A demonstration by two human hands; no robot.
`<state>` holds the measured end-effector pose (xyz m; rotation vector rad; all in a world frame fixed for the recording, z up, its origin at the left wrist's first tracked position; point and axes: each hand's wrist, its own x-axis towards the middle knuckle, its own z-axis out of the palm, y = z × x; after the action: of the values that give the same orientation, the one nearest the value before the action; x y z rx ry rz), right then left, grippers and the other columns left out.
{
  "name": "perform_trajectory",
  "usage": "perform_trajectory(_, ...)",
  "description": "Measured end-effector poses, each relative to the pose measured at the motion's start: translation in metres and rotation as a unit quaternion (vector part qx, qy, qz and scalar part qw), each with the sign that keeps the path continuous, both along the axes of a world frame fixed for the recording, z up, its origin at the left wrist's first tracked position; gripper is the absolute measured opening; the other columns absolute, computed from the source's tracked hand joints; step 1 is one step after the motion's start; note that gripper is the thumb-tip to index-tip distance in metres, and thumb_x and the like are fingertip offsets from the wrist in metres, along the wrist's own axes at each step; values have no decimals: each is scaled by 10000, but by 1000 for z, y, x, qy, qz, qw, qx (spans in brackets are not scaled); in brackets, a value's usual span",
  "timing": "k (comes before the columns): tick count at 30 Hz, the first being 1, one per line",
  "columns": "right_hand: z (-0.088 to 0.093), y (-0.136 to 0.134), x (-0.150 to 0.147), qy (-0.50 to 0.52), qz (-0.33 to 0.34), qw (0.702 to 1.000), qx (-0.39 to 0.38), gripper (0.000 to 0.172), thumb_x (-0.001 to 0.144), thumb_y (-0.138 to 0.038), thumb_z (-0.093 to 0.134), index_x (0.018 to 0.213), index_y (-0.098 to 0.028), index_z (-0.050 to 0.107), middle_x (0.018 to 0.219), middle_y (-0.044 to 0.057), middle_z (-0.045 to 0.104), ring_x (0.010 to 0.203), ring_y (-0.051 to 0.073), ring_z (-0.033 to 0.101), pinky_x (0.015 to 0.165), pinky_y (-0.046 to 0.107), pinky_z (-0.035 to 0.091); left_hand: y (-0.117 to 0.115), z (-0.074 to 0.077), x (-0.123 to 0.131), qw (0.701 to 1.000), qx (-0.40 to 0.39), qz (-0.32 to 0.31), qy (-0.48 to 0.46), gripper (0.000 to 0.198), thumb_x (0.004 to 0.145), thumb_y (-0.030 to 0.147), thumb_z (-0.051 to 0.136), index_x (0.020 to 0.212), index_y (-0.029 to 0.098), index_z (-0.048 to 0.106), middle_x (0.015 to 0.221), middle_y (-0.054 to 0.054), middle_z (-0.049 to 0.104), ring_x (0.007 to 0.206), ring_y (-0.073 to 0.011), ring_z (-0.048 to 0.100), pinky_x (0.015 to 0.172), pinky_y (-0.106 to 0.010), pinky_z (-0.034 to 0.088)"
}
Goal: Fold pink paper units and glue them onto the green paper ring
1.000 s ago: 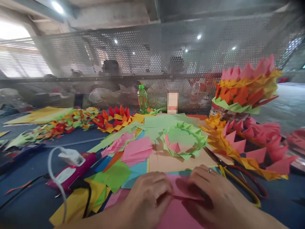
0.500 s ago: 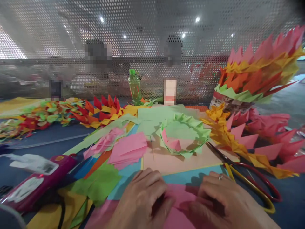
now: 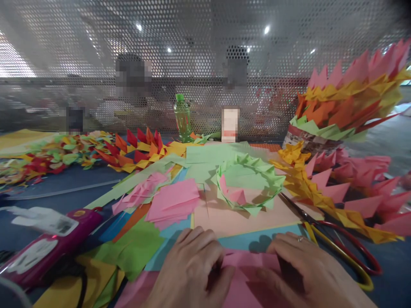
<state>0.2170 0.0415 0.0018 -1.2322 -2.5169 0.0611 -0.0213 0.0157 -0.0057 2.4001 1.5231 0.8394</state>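
Pink paper point(image 3: 245, 273) lies in front of me on a stack of coloured sheets, with a crease or edge running across it. My left hand point(image 3: 195, 265) rests over its left side, fingers curled and thumb on the sheet. At the right side my right hand point(image 3: 302, 265), with a ring on one finger, bends its fingers over the paper while the thumb lies on top. Both sets of fingertips are partly hidden. Beyond the hands sits a light green folded-paper ring point(image 3: 250, 205) with a pink folded piece point(image 3: 236, 196) inside. Pink paper slips point(image 3: 173, 201) lie left of it.
Scissors point(image 3: 345, 244) lie beside my right hand. At left is a magenta hot glue gun point(image 3: 61, 239) with a cord. Folded-paper chains point(image 3: 321, 196) and a layered paper piece point(image 3: 346, 102) fill the right. A green-capped bottle point(image 3: 182, 119) stands before the perforated metal screen point(image 3: 199, 55).
My right hand has shifted slightly right and its thumb has moved on the pink paper, baring more of its far edge. The left hand is almost unchanged.
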Motion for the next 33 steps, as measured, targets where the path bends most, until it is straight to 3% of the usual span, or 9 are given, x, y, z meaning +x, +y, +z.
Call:
perform_trajectory(9,-8,0,1,-19,-4,999,49,263,963,-257,522,702,-232,504,662,-7,594,625,171,606,534,258,400,2,1,0,999,22,23,25,168,788,99,614,673,193,536,685,23,582,677,-165,549,672,-300,388)
perform_trajectory(24,-7,0,-3,-12,-5,998,58,251,954,-248,537,705,-231,507,657,-11,594,622,171,599,536,258,389,-1,5,1,998,29,20,60,152,786,112,568,691,210,501,680,28,579,666,-178,555,656,-316,378)
perform_trajectory(27,-7,-2,-3,-16,-7,999,49,240,933,-243,567,700,-228,510,662,-8,600,629,169,603,533,256,386,-3,9,2,997,38,43,58,127,776,113,560,837,221,532,733,31,602,699,-189,589,680,-321,416)
perform_trajectory(30,-5,-3,-3,-34,-3,999,39,199,902,-217,588,717,-227,518,677,-4,603,643,176,609,529,262,385,-5,15,2,994,71,57,65,308,781,133,568,1075,218,528,919,-12,659,845,-230,635,742,-350,464)
perform_trajectory(33,-6,-1,-3,-37,-5,999,39,197,895,-211,585,714,-229,508,678,-3,597,640,180,604,529,269,382,-7,19,0,990,92,8,106,221,840,125,530,1026,238,566,982,-19,670,883,-232,641,789,-363,487)
